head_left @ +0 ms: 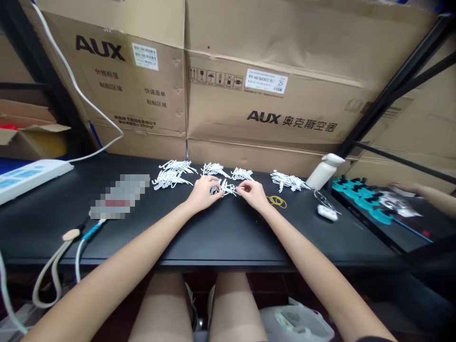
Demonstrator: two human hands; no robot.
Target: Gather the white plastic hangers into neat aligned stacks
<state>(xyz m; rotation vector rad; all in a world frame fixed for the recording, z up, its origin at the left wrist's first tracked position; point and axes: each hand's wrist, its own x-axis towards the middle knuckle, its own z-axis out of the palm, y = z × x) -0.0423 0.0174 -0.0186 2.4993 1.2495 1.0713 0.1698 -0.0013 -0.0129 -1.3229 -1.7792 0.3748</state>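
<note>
My left hand (204, 191) and my right hand (253, 193) meet over the black table (221, 232), both with fingers closed on a small bundle of thin white plastic pieces (226, 187). More bundles of the same white pieces lie behind: one at the left (173, 174), one in the middle (213, 168), one by it (242, 173), and one to the right (288, 180). Yellow rubber bands (278, 201) lie just right of my right hand.
A white bottle (325, 171) lies tilted at the right, with a small white device (327, 212) nearby. A white power strip (28, 175) sits far left, cables (81, 237) beside it. Cardboard boxes (249, 95) wall the back. Another person's arm (427, 194) reaches over teal parts (363, 199).
</note>
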